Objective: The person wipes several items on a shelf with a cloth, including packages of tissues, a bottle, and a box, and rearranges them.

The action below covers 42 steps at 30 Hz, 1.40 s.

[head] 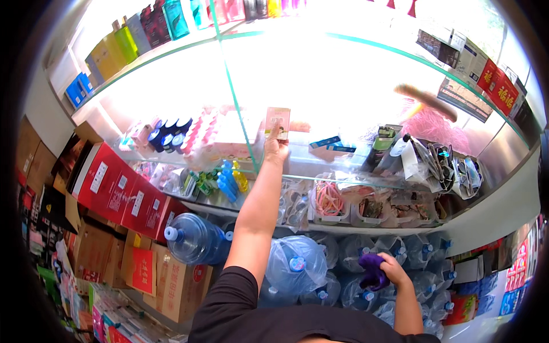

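Note:
My left hand (pixel 276 148) reaches forward to a glass shelf (pixel 300 148) and holds a small pink box (pixel 278 116) upright by its lower part. Low on the right, my right hand (pixel 392 268) grips a bunched purple cloth (pixel 374 271) above the water bottles. On the shelf, small blue boxes (pixel 341 145) lie right of the pink box, and pink bottles (pixel 200 130) stand to its left beside dark blue jars (pixel 165 136). Pink shredded filler (pixel 439 124) lies farther right, with a brown rod-like thing (pixel 426 102) above it.
Large blue water bottles (pixel 199 240), several in plastic bags, stand below the shelves. Cardboard cartons (pixel 180 285) and a long red carton (pixel 122 188) are stacked at left. Clear plastic tubs (pixel 332 203) line the lower shelf. A glass shelf edge (pixel 386 48) crosses above, carrying boxes and bottles.

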Each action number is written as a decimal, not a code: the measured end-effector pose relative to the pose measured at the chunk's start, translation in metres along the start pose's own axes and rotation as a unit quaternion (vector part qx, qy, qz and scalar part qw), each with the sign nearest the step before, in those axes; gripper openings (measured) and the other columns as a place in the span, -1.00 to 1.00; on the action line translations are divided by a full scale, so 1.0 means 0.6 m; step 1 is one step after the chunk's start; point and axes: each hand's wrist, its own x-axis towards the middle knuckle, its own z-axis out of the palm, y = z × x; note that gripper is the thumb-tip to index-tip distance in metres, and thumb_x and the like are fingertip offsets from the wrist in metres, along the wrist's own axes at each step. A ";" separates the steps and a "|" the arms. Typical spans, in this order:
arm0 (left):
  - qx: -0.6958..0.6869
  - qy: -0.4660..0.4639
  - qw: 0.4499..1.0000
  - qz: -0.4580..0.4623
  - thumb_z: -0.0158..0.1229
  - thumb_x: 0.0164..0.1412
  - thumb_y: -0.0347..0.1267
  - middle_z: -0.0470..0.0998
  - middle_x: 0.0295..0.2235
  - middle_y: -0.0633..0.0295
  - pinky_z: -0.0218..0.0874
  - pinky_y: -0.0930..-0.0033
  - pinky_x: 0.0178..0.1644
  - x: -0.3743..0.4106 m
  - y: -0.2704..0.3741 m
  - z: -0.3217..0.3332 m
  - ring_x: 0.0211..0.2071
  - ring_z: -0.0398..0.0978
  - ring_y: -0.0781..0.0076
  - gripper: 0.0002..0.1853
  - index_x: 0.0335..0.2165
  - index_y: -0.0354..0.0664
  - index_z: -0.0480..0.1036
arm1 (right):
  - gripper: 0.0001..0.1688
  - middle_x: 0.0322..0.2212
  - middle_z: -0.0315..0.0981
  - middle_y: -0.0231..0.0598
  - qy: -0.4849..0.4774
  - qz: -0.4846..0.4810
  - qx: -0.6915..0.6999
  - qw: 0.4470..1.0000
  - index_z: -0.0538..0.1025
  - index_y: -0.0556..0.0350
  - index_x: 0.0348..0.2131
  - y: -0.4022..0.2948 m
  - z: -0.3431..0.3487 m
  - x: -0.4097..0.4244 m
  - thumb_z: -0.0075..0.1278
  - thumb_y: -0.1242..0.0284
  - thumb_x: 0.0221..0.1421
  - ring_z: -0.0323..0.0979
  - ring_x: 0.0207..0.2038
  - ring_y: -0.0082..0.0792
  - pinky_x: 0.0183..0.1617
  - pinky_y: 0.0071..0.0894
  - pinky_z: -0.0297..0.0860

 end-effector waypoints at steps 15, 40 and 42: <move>0.129 0.249 0.959 0.040 0.03 0.11 -0.58 0.49 -0.37 0.10 0.35 0.30 -0.46 -0.007 0.040 0.024 -0.45 0.48 0.26 -0.85 -0.28 -0.38 0.39 | -0.65 -0.37 0.43 -0.32 0.018 0.031 0.044 0.998 0.42 0.28 -0.25 0.009 0.002 -0.054 -0.21 0.58 -0.12 0.36 -0.34 -0.51 -0.19 -0.53 0.32; 0.274 0.095 0.952 0.103 0.03 -0.05 -0.57 0.35 -0.52 0.26 0.20 0.45 -0.29 -0.088 -0.030 0.051 -0.44 0.33 0.45 -0.90 -0.44 -0.24 0.35 | -0.70 -0.38 0.42 -0.33 0.108 0.054 0.024 0.992 0.41 0.24 -0.24 0.116 -0.035 -0.118 -0.16 0.55 -0.04 0.35 -0.33 -0.52 -0.18 -0.54 0.32; 0.493 0.077 0.823 0.273 0.06 -0.14 -0.58 0.32 -0.35 0.16 0.22 0.41 -0.30 -0.075 -0.073 0.023 -0.38 0.32 0.44 -0.67 -0.28 -0.35 0.27 | -0.70 -0.38 0.42 -0.33 0.096 0.051 0.019 0.994 0.41 0.24 -0.23 0.108 -0.035 -0.120 -0.16 0.56 -0.04 0.35 -0.32 -0.52 -0.18 -0.54 0.32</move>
